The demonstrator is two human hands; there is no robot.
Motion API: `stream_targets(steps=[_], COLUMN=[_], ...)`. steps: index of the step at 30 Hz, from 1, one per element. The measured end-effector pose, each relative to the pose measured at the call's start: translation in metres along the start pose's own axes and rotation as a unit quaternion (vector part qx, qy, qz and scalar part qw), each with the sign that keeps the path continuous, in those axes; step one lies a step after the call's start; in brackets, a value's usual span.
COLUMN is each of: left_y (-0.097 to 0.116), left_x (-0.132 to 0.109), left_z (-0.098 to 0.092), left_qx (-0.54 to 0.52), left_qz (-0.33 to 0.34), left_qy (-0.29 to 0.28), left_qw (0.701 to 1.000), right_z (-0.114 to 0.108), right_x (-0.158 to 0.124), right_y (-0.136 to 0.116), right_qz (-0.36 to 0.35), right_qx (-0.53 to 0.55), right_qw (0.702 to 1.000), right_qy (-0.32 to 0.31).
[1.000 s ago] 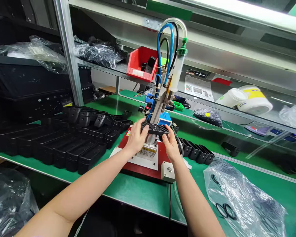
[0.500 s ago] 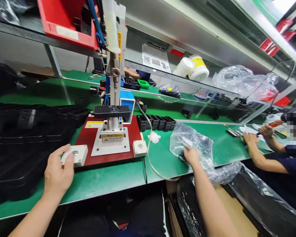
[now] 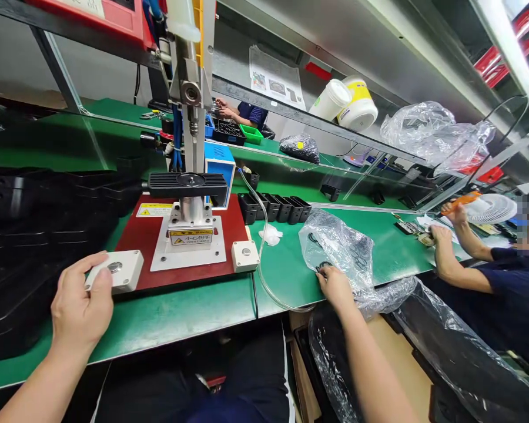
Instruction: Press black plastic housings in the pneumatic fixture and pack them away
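My left hand (image 3: 81, 296) is wrapped around a white push-button box (image 3: 130, 271), its thumb beside the round metal button. At the clear plastic bag (image 3: 339, 235), my right hand (image 3: 337, 288) pinches a thin black ring (image 3: 324, 265); more dark loops show through the plastic. Between my hands stands a press (image 3: 191, 211) on a red base plate (image 3: 134, 244). A long black ribbed part (image 3: 167, 184) lies across its metal fixture, beneath the vertical driver tip. A second button box (image 3: 245, 257) sits at the right of the base, untouched.
Black housings (image 3: 271, 208) stand in a row behind a clear hose (image 3: 264, 276). Black trays (image 3: 48, 235) are piled at left. Plastic-wrapped black material (image 3: 445, 335) fills a carton at lower right. A co-worker (image 3: 476, 264) holds an orange tool at right.
My right hand has drawn back slightly from over the bag, and the black ring shows more clearly at its fingertips. My left hand stays on the button box. The view has shifted.
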State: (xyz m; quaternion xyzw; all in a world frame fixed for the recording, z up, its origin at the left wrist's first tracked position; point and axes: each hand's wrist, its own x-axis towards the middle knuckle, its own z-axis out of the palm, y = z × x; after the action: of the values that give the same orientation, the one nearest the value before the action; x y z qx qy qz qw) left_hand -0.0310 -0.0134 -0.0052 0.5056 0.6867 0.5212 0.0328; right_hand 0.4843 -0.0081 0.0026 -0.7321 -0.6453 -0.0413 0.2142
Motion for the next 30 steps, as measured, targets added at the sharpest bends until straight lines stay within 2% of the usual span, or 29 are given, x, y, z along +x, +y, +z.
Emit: stream_targets(steps=[3, 5, 7, 10, 13, 16, 18, 20, 25, 30], left_y=[-0.005, -0.009, -0.011, -0.012, -0.013, -0.013, -0.013, -0.013, -0.013, -0.012], left_x=[0.0, 0.0, 0.001, 0.003, 0.003, 0.003, 0.003, 0.003, 0.004, 0.004], left_z=[0.003, 0.006, 0.008, 0.009, 0.01, 0.01, 0.01, 0.011, 0.013, 0.013], left_qx=[-0.01, -0.028, -0.047, -0.061, -0.066, -0.076, -0.082, -0.087, -0.093, -0.093], left_qz=[0.027, 0.051, 0.069, 0.079, 0.081, 0.083, 0.083, 0.083, 0.084, 0.084], left_qy=[0.004, 0.006, 0.007, -0.002, -0.008, -0.007, -0.005, -0.003, -0.001, 0.009], left_qw=[1.0, 0.998, 0.997, 0.995, 0.994, 0.994, 0.993, 0.993, 0.992, 0.992], right_z=[-0.007, -0.015, -0.028, -0.05, -0.064, -0.061, -0.054, -0.048, -0.049, -0.046], right_x=[0.005, 0.018, 0.035, 0.056, 0.075, 0.096, 0.109, 0.116, 0.114, 0.105], right_y=[-0.021, -0.049, -0.093, -0.176, -0.255, -0.307, -0.326, -0.334, -0.333, -0.335], right_qz=[-0.038, -0.078, -0.143, -0.275, -0.365, -0.399, -0.41, -0.423, -0.451, -0.464], right_qx=[0.015, 0.038, 0.086, 0.189, 0.248, 0.256, 0.226, 0.185, 0.088, 0.057], right_qw=[0.998, 0.994, 0.979, 0.926, 0.877, 0.863, 0.87, 0.876, 0.879, 0.869], right_qy=[0.039, 0.07, 0.113, 0.177, 0.192, 0.174, 0.156, 0.141, 0.123, 0.161])
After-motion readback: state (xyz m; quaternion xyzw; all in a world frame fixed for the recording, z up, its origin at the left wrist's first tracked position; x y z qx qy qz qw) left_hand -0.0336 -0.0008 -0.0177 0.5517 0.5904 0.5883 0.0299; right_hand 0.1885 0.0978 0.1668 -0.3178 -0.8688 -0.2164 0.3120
